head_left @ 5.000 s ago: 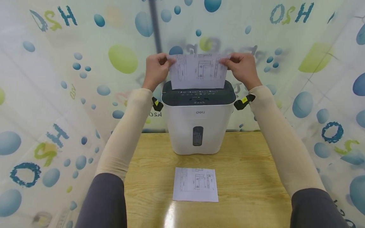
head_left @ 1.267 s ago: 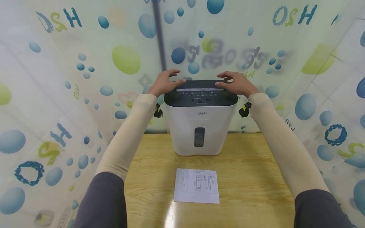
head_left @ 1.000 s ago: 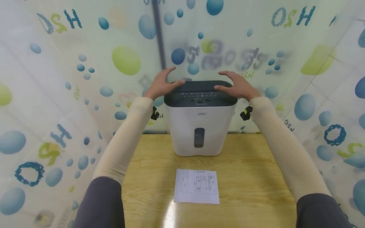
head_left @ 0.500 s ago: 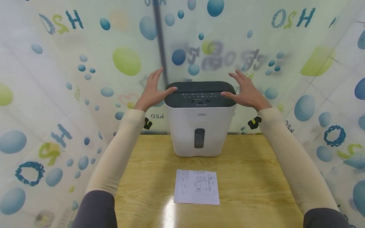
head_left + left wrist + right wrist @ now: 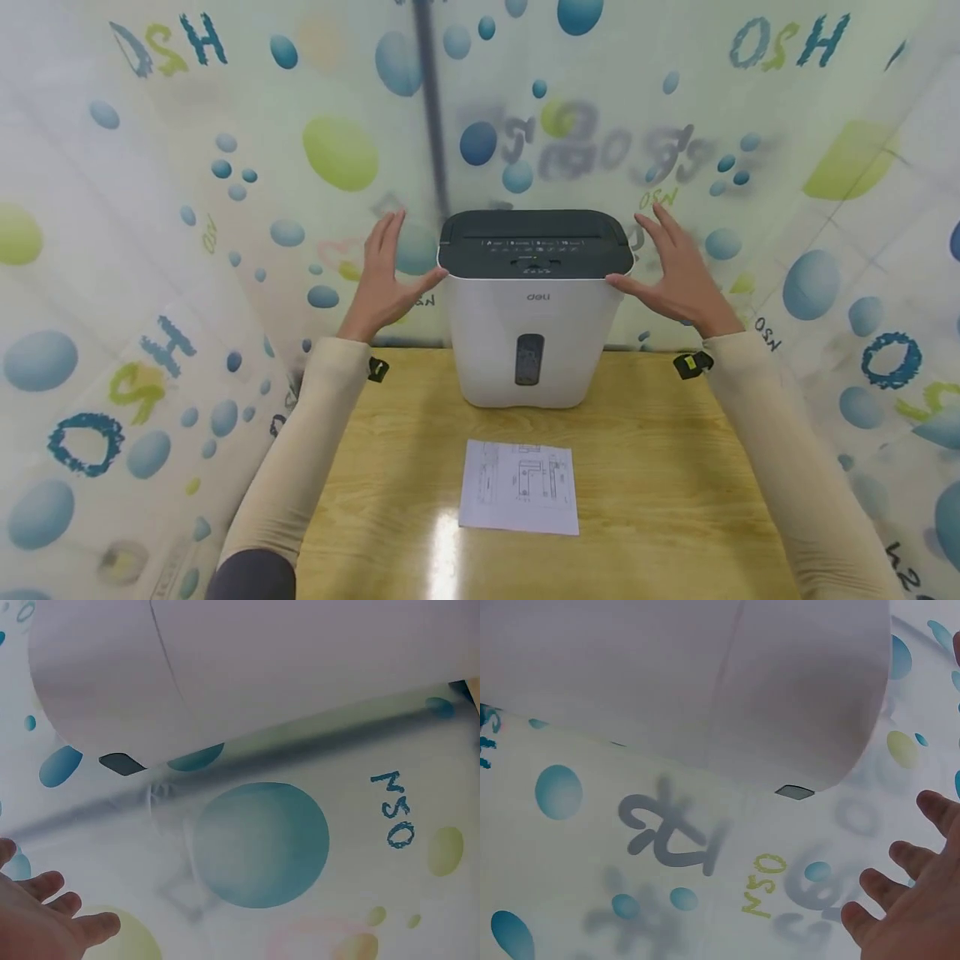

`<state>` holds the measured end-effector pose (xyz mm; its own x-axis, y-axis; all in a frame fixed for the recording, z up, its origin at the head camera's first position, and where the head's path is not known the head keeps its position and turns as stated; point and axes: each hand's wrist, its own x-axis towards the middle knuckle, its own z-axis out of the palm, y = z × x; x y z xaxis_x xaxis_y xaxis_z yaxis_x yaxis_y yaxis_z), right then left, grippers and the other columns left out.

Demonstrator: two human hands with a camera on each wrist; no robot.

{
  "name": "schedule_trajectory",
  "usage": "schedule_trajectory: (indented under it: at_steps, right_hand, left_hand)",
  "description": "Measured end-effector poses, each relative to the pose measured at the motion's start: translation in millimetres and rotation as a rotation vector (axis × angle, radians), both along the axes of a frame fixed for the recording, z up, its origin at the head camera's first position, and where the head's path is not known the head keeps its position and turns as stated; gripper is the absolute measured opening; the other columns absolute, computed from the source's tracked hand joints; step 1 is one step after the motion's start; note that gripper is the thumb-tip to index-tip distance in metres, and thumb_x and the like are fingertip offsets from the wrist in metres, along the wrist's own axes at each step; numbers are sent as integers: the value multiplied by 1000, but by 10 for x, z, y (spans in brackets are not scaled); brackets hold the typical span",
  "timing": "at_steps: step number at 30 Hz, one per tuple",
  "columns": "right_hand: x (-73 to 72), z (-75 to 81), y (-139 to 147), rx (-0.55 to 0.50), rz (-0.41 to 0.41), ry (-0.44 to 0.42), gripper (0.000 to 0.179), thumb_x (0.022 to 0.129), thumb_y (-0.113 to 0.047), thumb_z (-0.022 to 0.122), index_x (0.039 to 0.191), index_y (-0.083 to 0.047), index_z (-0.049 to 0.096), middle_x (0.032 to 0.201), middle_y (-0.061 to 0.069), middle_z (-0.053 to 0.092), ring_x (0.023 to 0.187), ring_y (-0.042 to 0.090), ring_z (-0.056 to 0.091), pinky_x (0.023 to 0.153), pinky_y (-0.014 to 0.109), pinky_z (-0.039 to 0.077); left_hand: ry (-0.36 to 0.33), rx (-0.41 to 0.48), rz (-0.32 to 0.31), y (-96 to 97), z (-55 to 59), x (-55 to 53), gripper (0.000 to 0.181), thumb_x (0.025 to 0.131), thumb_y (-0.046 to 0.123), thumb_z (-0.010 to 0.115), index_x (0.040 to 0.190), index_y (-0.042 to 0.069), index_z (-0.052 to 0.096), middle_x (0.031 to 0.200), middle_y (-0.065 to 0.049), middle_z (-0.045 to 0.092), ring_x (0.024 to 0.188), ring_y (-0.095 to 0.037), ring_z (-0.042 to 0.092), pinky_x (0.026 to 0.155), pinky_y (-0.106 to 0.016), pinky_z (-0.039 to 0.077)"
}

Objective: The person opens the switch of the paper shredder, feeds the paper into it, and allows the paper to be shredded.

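A white paper shredder (image 5: 487, 333) with a dark top (image 5: 536, 237) stands at the back of the table. My left hand (image 5: 386, 279) is at its left side, fingers spread and raised, thumb tip right at the top corner. On the other side my right hand (image 5: 678, 275) mirrors it, thumb overlapping the top's right front corner. Neither hand holds anything. In the wrist views the shredder's white sides (image 5: 225, 667) show above the spread left fingers (image 5: 97, 926) and right fingers (image 5: 885, 889). One printed sheet of paper (image 5: 519, 487) lies flat in front of the shredder.
The wooden table (image 5: 637, 467) reaches back to a patterned curtain (image 5: 337, 250) that hangs close behind the shredder and on both sides. A small black wrist camera (image 5: 693, 364) sits on each sleeve.
Both hands held a printed sheet at the shredder's slot earlier; it sank in and is gone from view. The hands then let go, spread apart and drew back toward me. The sheet on the table stayed.
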<state>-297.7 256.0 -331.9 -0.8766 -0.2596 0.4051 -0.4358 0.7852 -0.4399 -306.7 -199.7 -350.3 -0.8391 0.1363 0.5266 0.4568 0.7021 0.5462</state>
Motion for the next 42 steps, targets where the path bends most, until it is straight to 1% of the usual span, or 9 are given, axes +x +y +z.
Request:
schedule_trajectory:
  at_steps: [4,9,13,21,26,31,35,38,42]
  right_hand:
    - [95,-161,44,9,-23,21,100,87,-61,72,165,-29,18,175,1,1,160,39,6,120,74,12]
    - [191,-368,89,22,-53,41,102,86,-60,73,165,-27,18,175,4,0,161,39,4,121,73,11]
    - [265,-541,110,16,-57,49,102,86,-57,75,165,-25,19,175,6,1,160,40,4,120,74,11]
    - [417,-895,82,54,-67,32,104,85,-57,75,165,-21,20,174,10,5,159,44,6,117,77,14]
    - [517,-1096,26,76,-75,4,105,85,-58,75,165,-20,19,174,11,4,159,45,6,117,77,16]
    - [606,-1318,-27,68,-73,-40,105,86,-60,74,165,-18,19,174,13,5,158,47,8,117,76,17]
    - [668,-1522,-88,47,-65,-66,103,86,-58,74,165,-18,21,174,13,6,157,48,10,117,76,16]
    - [715,-1679,-143,29,-54,-82,102,86,-56,76,164,-17,23,174,13,7,156,49,13,117,76,16]
    - [788,-1898,-222,28,-43,-129,104,86,-59,74,165,-17,20,174,12,4,156,50,14,118,75,16]
  left_hand:
    - [37,-12,8,-78,-187,110,107,84,68,72,164,40,6,173,6,5,161,-22,4,122,-64,25]
    - [48,-43,37,-111,-414,262,111,83,64,76,165,36,7,174,2,3,162,-30,-1,122,-68,21]
    - [56,-65,57,-99,-611,370,111,82,59,78,166,32,10,174,-3,4,162,-30,-4,122,-69,18]
    - [27,-82,103,-97,-1063,569,112,80,59,80,165,34,12,175,-2,1,162,-29,-4,121,-69,20]
    - [-20,-77,103,-90,-1354,699,112,80,59,81,166,31,13,175,-3,3,161,-34,1,118,-71,26]
    - [-75,-70,91,-44,-1619,801,113,80,57,82,166,29,14,174,-4,3,161,-35,2,118,-71,26]
    - [-147,-52,75,16,-1835,897,112,82,58,81,166,31,12,174,-3,1,161,-36,2,117,-70,28]
    - [-199,-33,53,73,-1994,980,110,83,58,80,165,32,13,174,-4,2,160,-37,3,117,-69,31]
    - [-251,-15,16,152,-2195,1076,108,83,57,80,166,29,16,174,-8,5,160,-37,5,115,-68,35]
